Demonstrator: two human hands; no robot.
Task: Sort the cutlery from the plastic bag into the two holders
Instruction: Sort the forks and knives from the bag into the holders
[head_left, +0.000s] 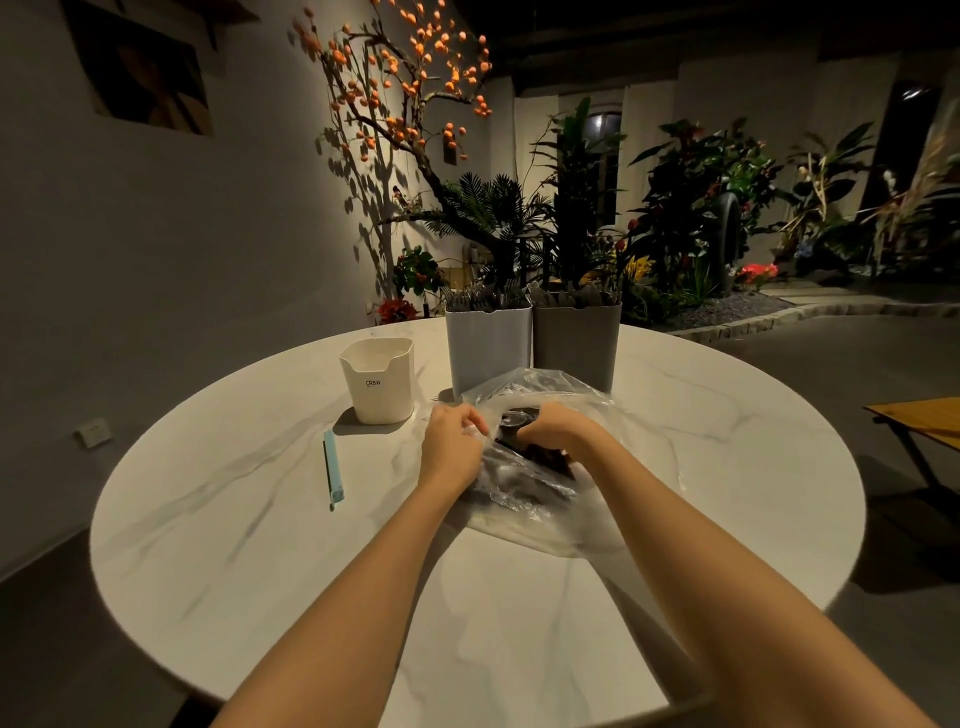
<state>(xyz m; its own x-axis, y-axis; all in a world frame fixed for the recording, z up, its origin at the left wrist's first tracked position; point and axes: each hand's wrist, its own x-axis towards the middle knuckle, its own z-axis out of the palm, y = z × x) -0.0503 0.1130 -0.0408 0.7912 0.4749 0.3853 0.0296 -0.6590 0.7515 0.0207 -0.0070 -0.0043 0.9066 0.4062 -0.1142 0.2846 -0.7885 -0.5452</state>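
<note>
A clear plastic bag lies on the round marble table, with dark cutlery showing through it. My left hand pinches the bag's edge on its left side. My right hand is curled inside the bag's mouth, gripping the dark cutlery. Behind the bag stand two tall holders side by side: a light grey holder and a darker grey holder, each with several cutlery pieces sticking out of the top.
A white cup-like container stands left of the holders. A light blue pen-like stick lies on the table farther left. Plants fill the background; a wooden table edge is at the right.
</note>
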